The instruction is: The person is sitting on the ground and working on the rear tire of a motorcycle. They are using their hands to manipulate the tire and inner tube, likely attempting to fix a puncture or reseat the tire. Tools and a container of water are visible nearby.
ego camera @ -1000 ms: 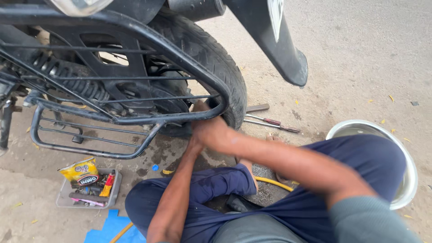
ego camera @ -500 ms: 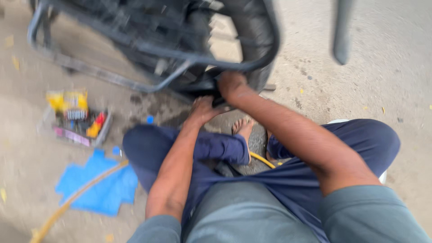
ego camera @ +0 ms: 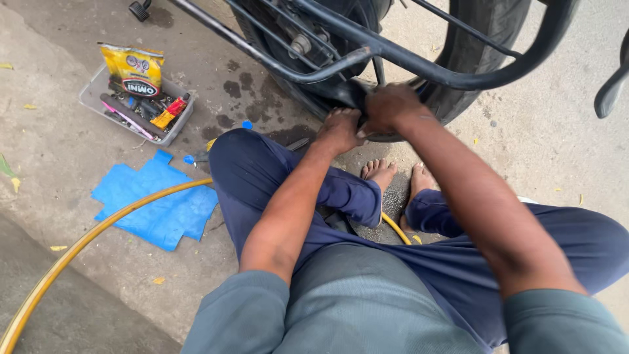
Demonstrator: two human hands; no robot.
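— How is the light?
— Soft, even daylight, bright overall; no glare. The black rubber motorcycle tyre (ego camera: pixel 485 39) casts only a faint, diffuse shadow on the grey concrete ground (ego camera: pixel 59 164).
— Is it sharp?
— Mostly crisp. The grey-green sleeves at the bottom edge look slightly soft and stretched.

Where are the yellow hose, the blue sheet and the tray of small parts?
yellow hose (ego camera: pixel 85 239): head view, middle of its curve on the ground.
blue sheet (ego camera: pixel 154 206): head view, centre of its flat surface.
tray of small parts (ego camera: pixel 92 98): head view, left rim.
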